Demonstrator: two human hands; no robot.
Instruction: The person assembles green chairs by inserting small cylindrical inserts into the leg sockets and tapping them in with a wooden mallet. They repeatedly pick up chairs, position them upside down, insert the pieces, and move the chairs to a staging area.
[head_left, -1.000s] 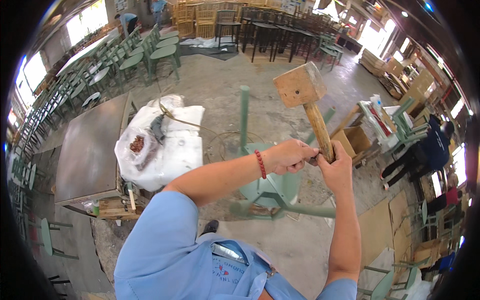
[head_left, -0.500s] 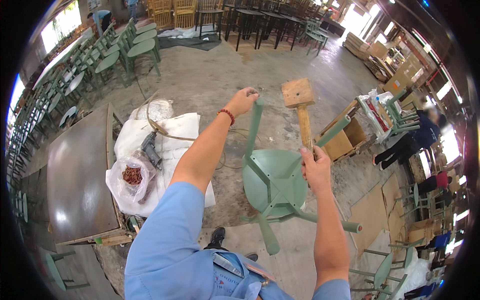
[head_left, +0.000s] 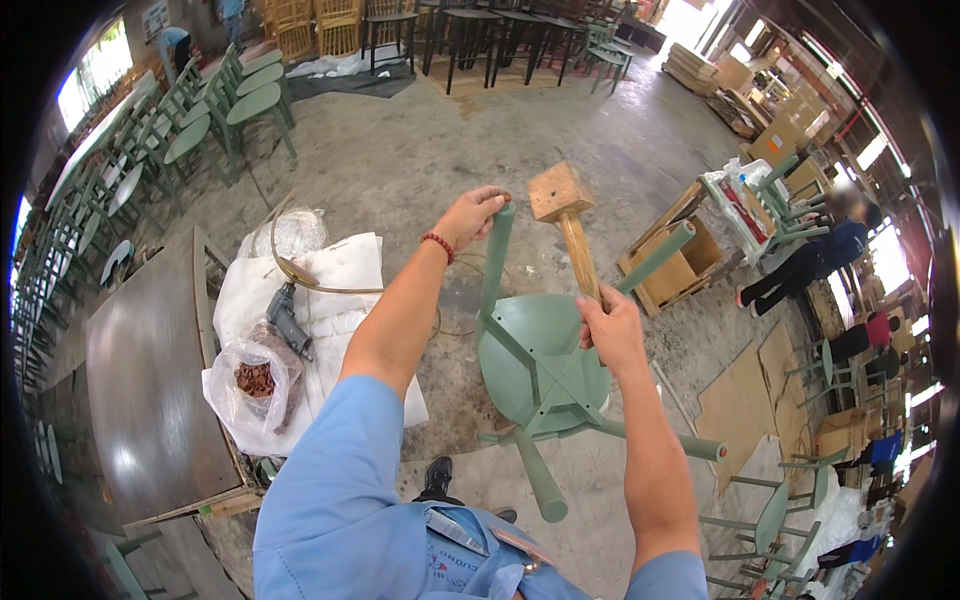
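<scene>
An upside-down green chair (head_left: 520, 345) stands before me, its legs pointing up and outward. My left hand (head_left: 472, 216), wearing a red bead bracelet, pinches a small reddish-brown piece (head_left: 507, 197) at the end of the far left leg (head_left: 498, 255). My right hand (head_left: 612, 328) is wrapped round the handle of a wooden mallet (head_left: 561, 193). The mallet's block head is raised just right of that leg tip, apart from it. Reddish-brown ends show on the right leg (head_left: 655, 258) and the near right leg (head_left: 680, 443).
On a white-covered surface (head_left: 350, 265) at left lie a plastic bag of reddish-brown pieces (head_left: 254, 380) and an air tool (head_left: 290, 318) with a hose. A dark panel (head_left: 150, 360) stands beside it. Green chairs (head_left: 255, 105) line the far left. A co-worker (head_left: 835, 250) stands at right near an open wooden crate (head_left: 680, 270).
The mallet has come left, closer to the leg tip. The small brown piece under my left fingers now shows more clearly. The whole view has shifted slightly.
</scene>
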